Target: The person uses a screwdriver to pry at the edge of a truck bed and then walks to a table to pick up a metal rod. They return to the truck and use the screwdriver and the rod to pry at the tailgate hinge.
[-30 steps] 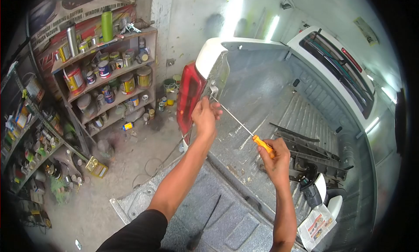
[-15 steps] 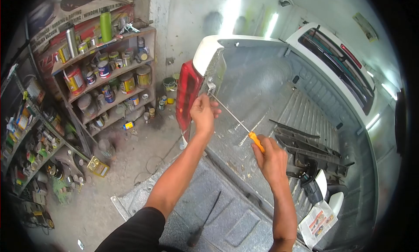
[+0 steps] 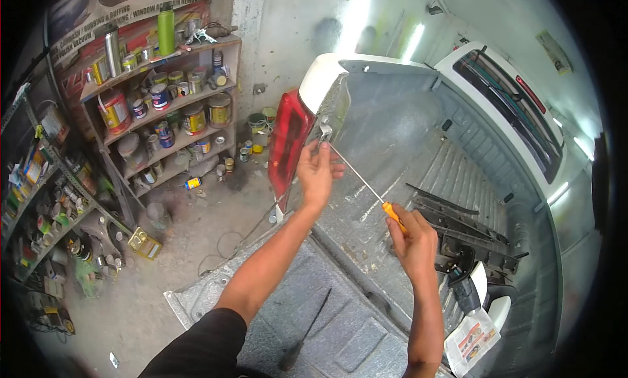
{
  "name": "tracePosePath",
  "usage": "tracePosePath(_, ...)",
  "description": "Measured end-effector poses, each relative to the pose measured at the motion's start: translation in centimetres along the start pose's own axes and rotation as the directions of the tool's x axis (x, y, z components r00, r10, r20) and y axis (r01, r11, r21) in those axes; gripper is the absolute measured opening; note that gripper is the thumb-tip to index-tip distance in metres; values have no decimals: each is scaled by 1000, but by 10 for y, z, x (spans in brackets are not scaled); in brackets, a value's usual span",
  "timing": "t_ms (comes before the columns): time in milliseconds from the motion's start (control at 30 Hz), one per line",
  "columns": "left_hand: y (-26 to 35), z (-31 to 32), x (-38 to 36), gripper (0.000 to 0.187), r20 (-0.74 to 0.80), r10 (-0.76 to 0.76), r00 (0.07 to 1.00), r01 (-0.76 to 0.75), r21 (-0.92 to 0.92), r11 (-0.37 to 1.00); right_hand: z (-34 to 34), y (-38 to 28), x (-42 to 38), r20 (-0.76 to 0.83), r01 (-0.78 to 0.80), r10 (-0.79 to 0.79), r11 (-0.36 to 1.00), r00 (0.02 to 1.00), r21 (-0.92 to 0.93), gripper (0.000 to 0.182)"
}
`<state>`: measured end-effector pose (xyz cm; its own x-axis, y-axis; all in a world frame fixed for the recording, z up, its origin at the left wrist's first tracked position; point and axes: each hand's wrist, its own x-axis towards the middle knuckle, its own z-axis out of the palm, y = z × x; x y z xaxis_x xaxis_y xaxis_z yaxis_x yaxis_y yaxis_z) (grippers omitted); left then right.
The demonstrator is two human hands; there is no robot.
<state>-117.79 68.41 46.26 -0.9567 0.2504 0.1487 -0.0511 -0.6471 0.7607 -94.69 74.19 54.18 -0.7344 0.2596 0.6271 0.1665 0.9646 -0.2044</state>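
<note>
My right hand [image 3: 413, 242] is closed round the orange handle [image 3: 394, 217] of a long screwdriver. Its thin metal shaft [image 3: 356, 174] slants up and left to the rear corner of a pickup bed. There my left hand [image 3: 316, 176] is closed, thumb and fingers about the shaft's far end, just under a small metal catch [image 3: 324, 125]. What the tip touches is hidden by the fingers. Close beside the left hand stands the red tail light [image 3: 288, 142] in the white body panel. A second screwdriver [image 3: 302, 339] with a dark handle lies on the lowered tailgate [image 3: 268, 319].
Black trim pieces [image 3: 468, 237], a side mirror [image 3: 468, 289] and a newspaper [image 3: 472, 339] lie in the truck bed at right. Wooden shelves [image 3: 171, 113] with several paint cans stand at left, beside a metal rack [image 3: 72, 214]. A cable [image 3: 226, 244] lies on the floor.
The view has shifted slightly, so the truck and both hands appear a little further right. The left thumb now points more upright by the shaft's end. The right hand keeps its hold on the handle.
</note>
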Motion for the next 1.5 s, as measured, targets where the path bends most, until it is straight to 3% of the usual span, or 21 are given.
tracePosePath(233,-1,-4,7,37,-43,-50,998,48,-48,998,-3,8,-1,37,-31,28,997,999,76,26)
tracePosePath(333,1,-1,7,32,-84,-118,989,96,-227,969,0,17,3,28,-9,7,996,1000,89,26)
tracePosePath(533,11,6,12,33,-189,-319,929,232,-375,897,3,14,9,27,-33,30,993,999,112,24)
tracePosePath(733,12,7,24,28,-236,-444,865,356,-336,872,2,20,-9,-33,-4,9,988,999,154,23)
tracePosePath(800,-2,3,44,32,-367,-411,834,327,-271,905,-11,13,-24,0,-120,121,980,993,161,24)
tracePosePath(867,11,6,39,35,-352,-479,804,376,-322,869,-15,15,-53,-2,-209,212,962,977,179,26)
tracePosePath(933,9,3,39,17,-215,-511,833,376,-458,806,-13,16,-93,-11,-369,394,868,919,332,26)
tracePosePath(1100,2,-6,36,8,7,-423,906,325,-653,684,-2,11,-204,47,-617,718,561,694,551,29)
tracePosePath(1267,11,-28,17,9,161,-325,932,340,-700,628,14,-13,-306,155,-727,840,342,521,595,32)
tracePosePath(1333,12,-58,-8,9,331,-236,914,378,-482,790,22,-27,-339,211,-769,864,266,458,581,32)
tracePosePath(1400,13,-102,-61,11,403,-309,861,304,78,949,29,-47,-371,269,-812,887,174,374,557,32)
tracePosePath(1433,22,-125,-99,13,415,-339,844,75,536,841,31,-56,-382,289,-829,872,203,395,520,31)
tracePosePath(1500,17,-187,-153,14,421,-543,726,27,772,635,30,-76,-401,326,-856,842,264,429,445,31)
